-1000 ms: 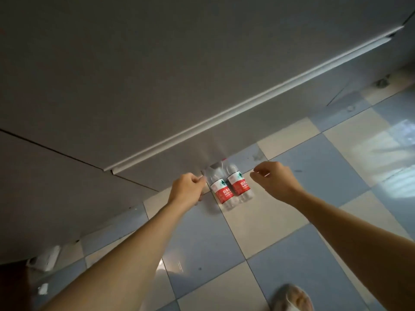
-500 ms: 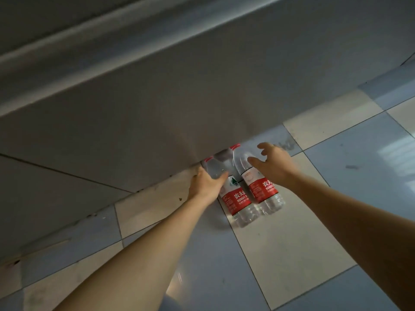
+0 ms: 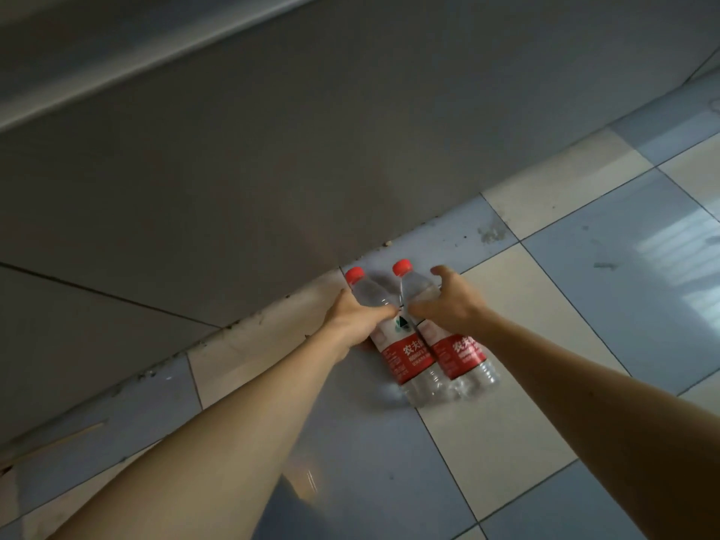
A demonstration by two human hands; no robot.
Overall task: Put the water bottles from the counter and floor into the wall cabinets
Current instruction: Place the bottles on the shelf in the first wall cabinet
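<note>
Head view, looking straight down at the floor (image 3: 584, 305), and both arms are stretched out to the pair of water bottles standing side by side against the base panel (image 3: 272, 189). Left hand (image 3: 356, 317) is wrapped around the shoulder of the left bottle (image 3: 393, 344), fingers curled across the clear plastic just below its red cap — that grip looks closed on it. Right hand (image 3: 448, 305) sits over the right bottle (image 3: 456, 344), thumb pressing in from the inner side, fingers arched over the far side (whether they have fully clamped down I cannot tell, they look a touch spread). Both bottles stand upright on the tiles, touching each other, long axes running up toward the camera, caps at the far end, red labels below the hands. Each hand has its own bottle directly beneath it, so neither needs to cross over. My read: the lift is straight up along those axes, one bottle per hand, then away to the wall cabinets, which are out of frame.
</note>
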